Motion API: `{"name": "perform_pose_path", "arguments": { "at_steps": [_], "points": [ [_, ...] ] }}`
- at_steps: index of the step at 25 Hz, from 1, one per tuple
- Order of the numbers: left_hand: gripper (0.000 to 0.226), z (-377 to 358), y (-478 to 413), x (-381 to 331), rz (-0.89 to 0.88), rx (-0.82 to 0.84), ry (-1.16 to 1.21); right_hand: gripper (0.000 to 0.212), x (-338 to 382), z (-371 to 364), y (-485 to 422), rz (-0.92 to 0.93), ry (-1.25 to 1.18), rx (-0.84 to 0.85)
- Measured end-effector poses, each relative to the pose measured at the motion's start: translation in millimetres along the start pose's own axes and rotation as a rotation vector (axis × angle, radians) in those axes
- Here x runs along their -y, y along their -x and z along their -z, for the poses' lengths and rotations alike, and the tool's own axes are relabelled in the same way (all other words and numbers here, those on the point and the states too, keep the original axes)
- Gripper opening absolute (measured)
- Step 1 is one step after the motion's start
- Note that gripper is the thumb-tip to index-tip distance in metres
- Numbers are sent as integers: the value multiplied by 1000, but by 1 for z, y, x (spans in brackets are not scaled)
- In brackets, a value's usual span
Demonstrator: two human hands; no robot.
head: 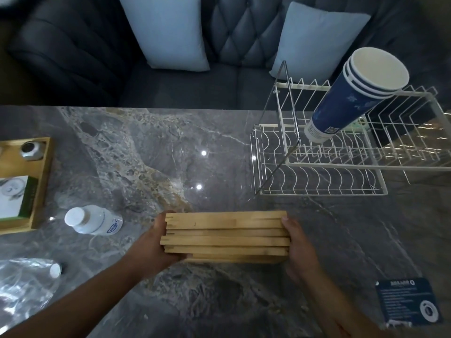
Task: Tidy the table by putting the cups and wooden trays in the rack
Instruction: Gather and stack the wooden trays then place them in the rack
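Note:
A stack of several wooden trays [225,236] stands on edge over the marble table [146,152], near its front middle. My left hand [156,242] grips the stack's left end and my right hand [299,247] grips its right end. A white two-tier wire rack [319,164] stands at the table's right rear. A nested stack of blue paper cups [351,96] leans in the rack's upper tier, mouths up and to the right.
A white plastic bottle [94,219] lies left of the trays. A wooden box [40,184] with small items sits at the left edge. Clear plastic wrap [24,286] lies front left, a dark blue card [408,303] front right. A dark sofa with pale cushions is behind.

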State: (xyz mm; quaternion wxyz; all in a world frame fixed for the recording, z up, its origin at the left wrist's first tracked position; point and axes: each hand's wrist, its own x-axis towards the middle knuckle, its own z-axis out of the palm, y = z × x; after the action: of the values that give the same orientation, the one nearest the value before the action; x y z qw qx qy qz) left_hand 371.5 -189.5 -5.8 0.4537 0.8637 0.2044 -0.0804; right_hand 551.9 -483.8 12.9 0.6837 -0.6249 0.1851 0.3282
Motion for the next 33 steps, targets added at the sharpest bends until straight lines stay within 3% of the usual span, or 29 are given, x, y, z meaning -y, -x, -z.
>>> {"name": "perform_pose_path", "arguments": {
  "at_steps": [5,7,10,13,16,20,29,33],
  "points": [
    [78,7,-2,1,-13,-48,12,46,6,-5,-15,61,197,42],
    [81,13,0,9,-5,-51,9,53,8,8,-16,147,461,197],
    [86,19,1,16,1,-28,-35,103,12,32,-11,123,921,462],
    [90,19,-1,12,15,-19,-66,107,6,42,-16,341,1201,403],
    [89,21,-3,10,9,-5,-53,97,2,35,-18,480,1262,276],
    [95,22,-1,7,-34,-33,-105,97,6,38,-14,575,1301,274],
    [144,23,-12,4,-16,57,-57,136,16,43,-17,452,1368,371],
    [145,23,-13,4,60,134,73,124,22,43,-22,439,1327,360]
  ]
}}
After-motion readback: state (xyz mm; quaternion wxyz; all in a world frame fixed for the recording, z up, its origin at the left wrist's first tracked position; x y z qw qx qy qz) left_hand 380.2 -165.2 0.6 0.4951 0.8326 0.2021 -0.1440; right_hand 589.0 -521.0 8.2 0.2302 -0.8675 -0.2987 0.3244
